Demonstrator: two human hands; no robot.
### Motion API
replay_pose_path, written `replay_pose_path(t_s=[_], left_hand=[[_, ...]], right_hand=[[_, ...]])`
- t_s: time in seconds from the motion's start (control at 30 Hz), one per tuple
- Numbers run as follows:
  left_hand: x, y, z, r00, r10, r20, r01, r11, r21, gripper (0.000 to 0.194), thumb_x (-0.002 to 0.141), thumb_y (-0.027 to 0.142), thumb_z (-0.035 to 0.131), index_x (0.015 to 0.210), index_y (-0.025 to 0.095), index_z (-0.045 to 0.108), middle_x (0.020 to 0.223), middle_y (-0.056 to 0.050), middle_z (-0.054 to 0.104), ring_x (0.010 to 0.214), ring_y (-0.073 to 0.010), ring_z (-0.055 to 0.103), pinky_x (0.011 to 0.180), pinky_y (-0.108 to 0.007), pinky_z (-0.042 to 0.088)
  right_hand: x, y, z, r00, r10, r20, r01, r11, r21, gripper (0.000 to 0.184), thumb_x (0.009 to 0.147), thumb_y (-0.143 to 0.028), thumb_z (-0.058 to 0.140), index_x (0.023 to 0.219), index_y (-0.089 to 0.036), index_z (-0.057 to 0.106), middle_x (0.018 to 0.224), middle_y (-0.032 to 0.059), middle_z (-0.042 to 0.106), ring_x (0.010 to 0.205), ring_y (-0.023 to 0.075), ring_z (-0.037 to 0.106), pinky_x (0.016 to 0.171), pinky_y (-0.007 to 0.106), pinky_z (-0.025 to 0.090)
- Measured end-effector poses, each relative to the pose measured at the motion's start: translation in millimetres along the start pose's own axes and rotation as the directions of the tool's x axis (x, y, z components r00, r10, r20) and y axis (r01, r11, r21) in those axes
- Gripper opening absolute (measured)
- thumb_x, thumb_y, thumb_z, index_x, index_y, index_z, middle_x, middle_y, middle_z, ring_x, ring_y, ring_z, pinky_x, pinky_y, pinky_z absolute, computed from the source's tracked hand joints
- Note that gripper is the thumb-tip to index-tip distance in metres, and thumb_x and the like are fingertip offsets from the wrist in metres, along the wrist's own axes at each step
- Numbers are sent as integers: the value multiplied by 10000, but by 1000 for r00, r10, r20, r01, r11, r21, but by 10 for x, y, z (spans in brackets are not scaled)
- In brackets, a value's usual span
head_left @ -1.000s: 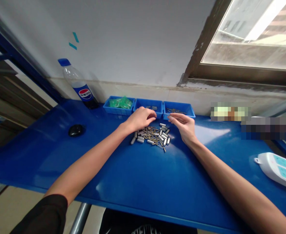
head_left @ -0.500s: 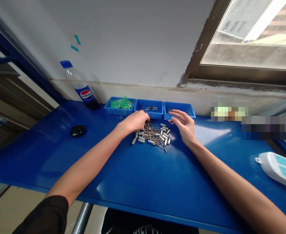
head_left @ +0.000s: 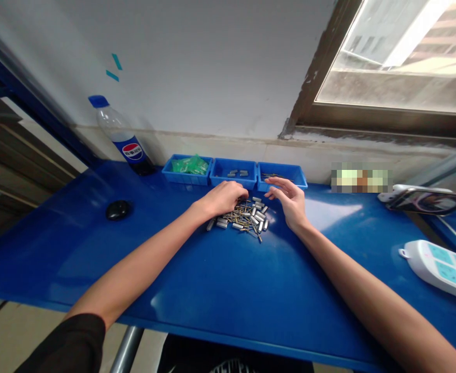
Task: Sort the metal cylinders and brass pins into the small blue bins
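Toward the middle of the blue table [head_left: 212, 290] lay a mixed pile [head_left: 247, 217] of short silver sleeves [head_left: 237, 226] and thin brass-toned pins [head_left: 246, 221], many of them crossed. The left hand [head_left: 228, 197] curled down onto the pile's far left part; whether its fingers had pinched a piece could not be told. Just beyond the pile's right side, the right hand [head_left: 290, 201] hung with thumb and fingers loosely parted, no piece visible between them, by the right bin [head_left: 301, 180], where more pins lay. Picking well here likely called for a light fingertip pinch on one uppermost piece, drawn free without dragging its neighbours. Beyond, the middle bin [head_left: 231, 182] held a few sleeves and the left bin [head_left: 187, 179] green plastic bags [head_left: 191, 165]; a bottle [head_left: 130, 149] stood farther left.
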State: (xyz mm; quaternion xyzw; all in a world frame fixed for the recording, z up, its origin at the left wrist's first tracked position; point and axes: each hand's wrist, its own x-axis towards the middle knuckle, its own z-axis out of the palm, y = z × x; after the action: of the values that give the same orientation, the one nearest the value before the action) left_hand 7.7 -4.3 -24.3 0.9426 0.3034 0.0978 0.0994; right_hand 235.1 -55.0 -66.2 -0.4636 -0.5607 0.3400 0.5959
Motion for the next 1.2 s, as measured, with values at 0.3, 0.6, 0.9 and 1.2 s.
replay_pose_path(t_s=[0.3, 0.6, 0.9, 1.2], left_hand=[[-15, -49, 7, 1000, -14, 3, 14, 997, -79, 368, 847, -2, 574, 1117, 158, 766, 1045, -104, 754, 923, -209, 719, 814, -293, 536], [4, 5, -79, 981, -42, -188, -16, 955, -295, 172, 849, 95, 692, 956, 149, 816, 943, -88, 790, 845, -189, 729, 808, -306, 560], [34, 78, -70, 923, -287, -257, 30, 718, -695, 211, 744, 329, 859, 790, 138, 780, 773, -70, 788, 669, -155, 717, 627, -251, 557], [46, 144, 9, 935, -267, -233, 6, 670, -742, 260, 729, 359, 880, 798, 135, 768, 777, -70, 787, 680, -158, 722, 623, -249, 557]], right_hand=[[8, -13, -5, 1000, 11, 5, -11, 1000, -2, 266, 867, -440, 736, 1060, -258, 752, 1158, 60, 783, 757, 201, 718, 714, 372, 590], [1, -5, -11, 1000, -1, 5, 1, 1000, 6, 230, 871, -427, 740, 1035, -268, 764, 1099, 46, 790, 739, 198, 712, 716, 372, 590], [-43, -105, 49, 986, 48, 161, -48, 999, 2, 380, 777, -520, 853, 1031, -248, 777, 891, 39, 803, 806, 227, 760, 800, 392, 631], [-13, 2, 12, 969, 114, 217, -128, 990, 52, 345, 716, -527, 896, 917, -253, 836, 866, 45, 825, 795, 247, 783, 821, 426, 648]])
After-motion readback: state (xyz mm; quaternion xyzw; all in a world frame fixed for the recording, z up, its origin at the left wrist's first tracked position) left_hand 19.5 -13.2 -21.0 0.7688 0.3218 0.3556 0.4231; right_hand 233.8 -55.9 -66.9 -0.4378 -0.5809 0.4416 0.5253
